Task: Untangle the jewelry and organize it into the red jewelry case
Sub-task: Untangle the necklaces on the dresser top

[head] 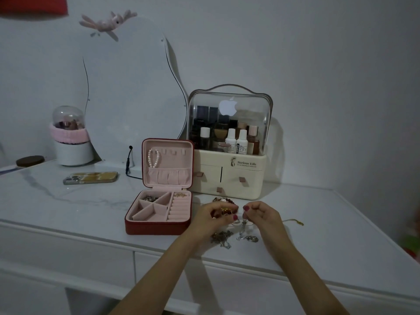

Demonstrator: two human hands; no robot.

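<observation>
Both hands [236, 215] over tangled silvery jewelry [223, 238] beside open red case [156, 227]

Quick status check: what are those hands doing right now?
Left hand and right hand both pinching tangled jewelry. Red jewelry case open beside them, pearl bracelet hung in lid. More chains loose on table. Nothing blocking.

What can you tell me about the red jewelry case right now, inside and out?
The red jewelry case stands open on the white tabletop, left of both hands, which do not touch it. Its outside looks like red leatherette and the lining like pink velvet. The lid stands upright against the cream cosmetics organizer; it has small hooks, one holding a pearl bracelet, and a gathered pocket below. The base has angled compartments, the far left one holding dark jewelry, with ring rolls on the right and gold pieces behind them.
</observation>
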